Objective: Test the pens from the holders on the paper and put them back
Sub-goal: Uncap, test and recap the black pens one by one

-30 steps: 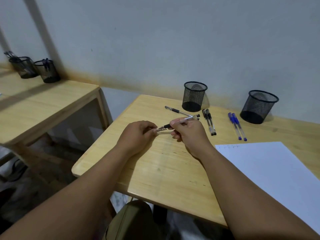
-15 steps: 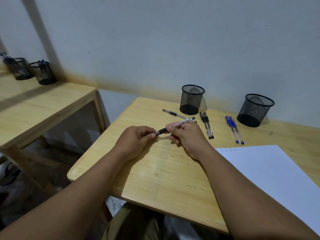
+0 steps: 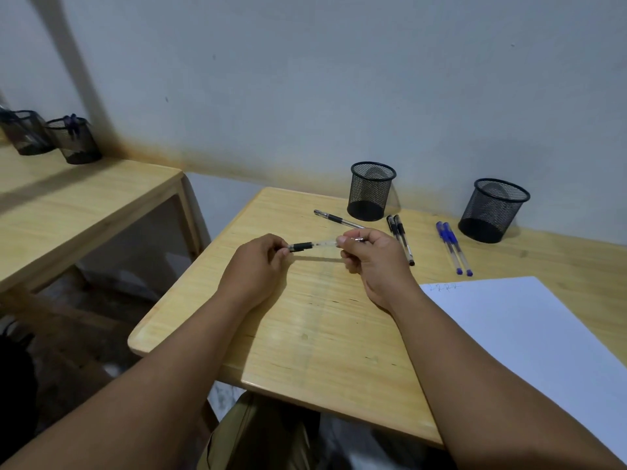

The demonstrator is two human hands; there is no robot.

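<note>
Both hands hold one clear-barrelled pen w/ black grip (image 3: 310, 245) above the light wooden desk (image 3: 305, 327): left hand (image 3: 258, 266) pinches the tip end, right hand (image 3: 369, 256) curls round the back end, prob. capping or uncapping. White paper sheet (image 3: 529, 334) shows a few scribbles, so testing is underway. Black pens (image 3: 400, 237) and blue pens (image 3: 453, 247) lie loose; both black mesh holders (image 3: 371, 191) look empty, so nothing's put back yet.

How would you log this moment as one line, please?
step: pen test | left hand: pinches pen tip end | right hand: grips its other end | holders: empty | paper: scribbled top corner
</note>
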